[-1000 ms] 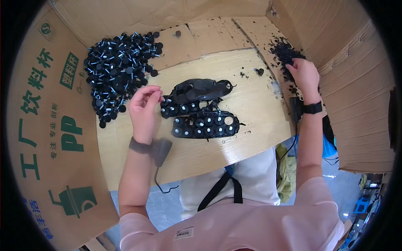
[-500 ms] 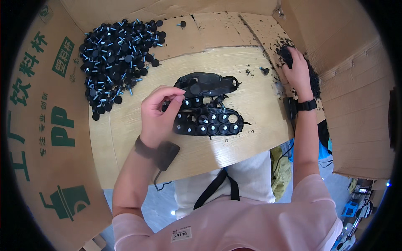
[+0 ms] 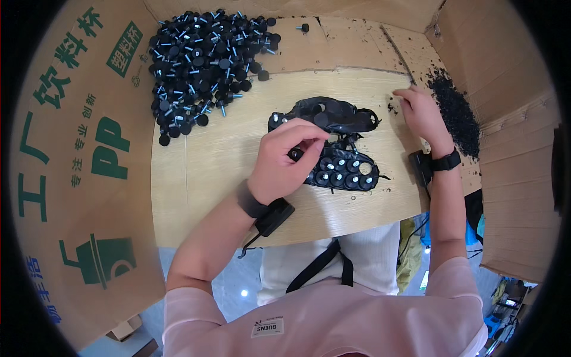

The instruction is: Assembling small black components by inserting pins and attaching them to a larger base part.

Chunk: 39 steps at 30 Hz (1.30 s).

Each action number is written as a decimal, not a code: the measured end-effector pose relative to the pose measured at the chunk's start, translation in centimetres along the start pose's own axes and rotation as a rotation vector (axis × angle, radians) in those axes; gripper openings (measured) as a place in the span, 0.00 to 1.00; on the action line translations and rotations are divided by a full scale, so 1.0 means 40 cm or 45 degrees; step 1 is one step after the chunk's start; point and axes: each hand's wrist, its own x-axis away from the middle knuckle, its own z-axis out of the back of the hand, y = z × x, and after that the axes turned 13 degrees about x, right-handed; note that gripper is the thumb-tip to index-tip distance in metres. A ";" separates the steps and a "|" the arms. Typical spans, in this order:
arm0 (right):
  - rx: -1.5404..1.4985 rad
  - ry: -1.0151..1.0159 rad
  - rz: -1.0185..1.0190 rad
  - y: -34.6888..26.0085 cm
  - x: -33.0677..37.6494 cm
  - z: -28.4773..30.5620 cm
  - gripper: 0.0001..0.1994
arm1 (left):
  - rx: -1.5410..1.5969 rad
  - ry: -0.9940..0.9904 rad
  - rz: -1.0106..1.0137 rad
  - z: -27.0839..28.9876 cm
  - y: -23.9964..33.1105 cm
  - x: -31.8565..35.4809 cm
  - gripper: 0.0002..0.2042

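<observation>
Over a black rubber sheet (image 3: 342,178) set with bolt-ended knobs, my left hand (image 3: 285,157) pinches thumb against forefinger. What lies between those fingertips is too small to make out. A second, crumpled black rubber sheet (image 3: 345,116) lies just beyond, with a hole showing in it. My right hand (image 3: 423,116) hovers at the right side of the board, fingers bent and pointing left, close to small black crumbs (image 3: 391,107). Whatever its fingertips hold is hidden.
A big heap of black round-headed knobs with metal bolts (image 3: 208,65) covers the far left. One loose knob (image 3: 304,28) lies at the back. Black rubber scraps (image 3: 455,110) are piled at the right. Cardboard walls (image 3: 89,149) rise on the sides and back.
My right hand has come out of the scrap pile and moved left, over where a loose knob lay. My left hand has moved right across the sheets. The view has shifted.
</observation>
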 end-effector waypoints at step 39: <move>-1.989 -0.593 0.074 -0.321 0.026 0.005 0.07 | 0.437 0.110 -0.010 0.016 -0.054 0.008 0.12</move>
